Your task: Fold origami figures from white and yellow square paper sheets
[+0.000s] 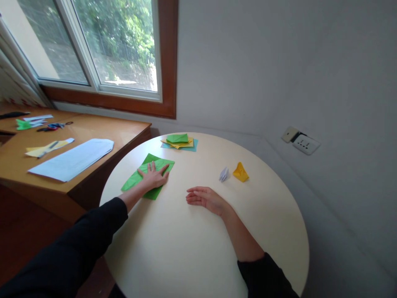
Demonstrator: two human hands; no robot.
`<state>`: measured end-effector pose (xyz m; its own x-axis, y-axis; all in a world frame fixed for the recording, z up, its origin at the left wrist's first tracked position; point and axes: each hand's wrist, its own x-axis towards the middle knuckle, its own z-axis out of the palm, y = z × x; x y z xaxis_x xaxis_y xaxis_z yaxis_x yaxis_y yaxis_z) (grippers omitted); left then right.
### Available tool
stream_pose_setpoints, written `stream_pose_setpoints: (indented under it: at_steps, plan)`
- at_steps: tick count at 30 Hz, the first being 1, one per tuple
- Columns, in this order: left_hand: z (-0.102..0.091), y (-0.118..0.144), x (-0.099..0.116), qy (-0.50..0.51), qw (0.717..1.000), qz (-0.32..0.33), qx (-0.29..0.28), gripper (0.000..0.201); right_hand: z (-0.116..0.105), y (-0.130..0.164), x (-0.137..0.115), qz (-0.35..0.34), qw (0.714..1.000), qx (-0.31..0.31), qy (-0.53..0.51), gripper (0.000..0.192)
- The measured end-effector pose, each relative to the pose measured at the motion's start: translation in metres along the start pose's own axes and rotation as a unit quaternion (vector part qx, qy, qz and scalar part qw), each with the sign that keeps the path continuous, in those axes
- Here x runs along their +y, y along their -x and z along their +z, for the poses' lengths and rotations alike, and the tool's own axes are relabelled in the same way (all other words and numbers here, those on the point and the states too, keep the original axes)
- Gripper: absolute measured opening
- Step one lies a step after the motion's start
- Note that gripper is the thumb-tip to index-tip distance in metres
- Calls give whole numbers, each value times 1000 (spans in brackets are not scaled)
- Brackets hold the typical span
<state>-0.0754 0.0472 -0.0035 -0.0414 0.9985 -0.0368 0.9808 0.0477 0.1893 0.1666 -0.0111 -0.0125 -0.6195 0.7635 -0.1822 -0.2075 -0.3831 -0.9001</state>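
My left hand (154, 177) lies flat with its fingers spread on green paper (133, 180) at the left side of the round white table (186, 248). The paper shows crease lines, and part of it is hidden under the hand. Over the middle of the table, my right hand (206, 198) rests on its edge with fingers stretched out and nothing held. Beyond it and to the right are a small folded white paper piece (223, 174) and a folded yellow paper piece (241, 172).
Stacked green, yellow and blue papers (178, 140) lie at the table's far edge. On the wooden desk (124, 124) to the left are large white sheets (74, 159), scissors (56, 126) and paper scraps (48, 147). A wall with a socket (306, 144) stands on the right.
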Motion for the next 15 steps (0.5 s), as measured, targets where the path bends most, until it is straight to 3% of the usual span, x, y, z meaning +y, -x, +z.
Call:
stream_pose_setpoints:
  at_steps: [5,9,11,15]
  plan:
    - [9,-9,-3,-24,1000,-1,14,57,1,2,-2,-1,1000,-15,17,29]
    - [14,-13,-6,-28,999,4,20,58,-7,11,-6,56,988,-124,75,32]
    - [15,-13,-7,-30,999,13,22,57,-18,20,-9,63,981,-149,108,37]
    - [13,-12,-6,-31,999,29,27,58,-50,47,-18,-100,990,26,95,39]
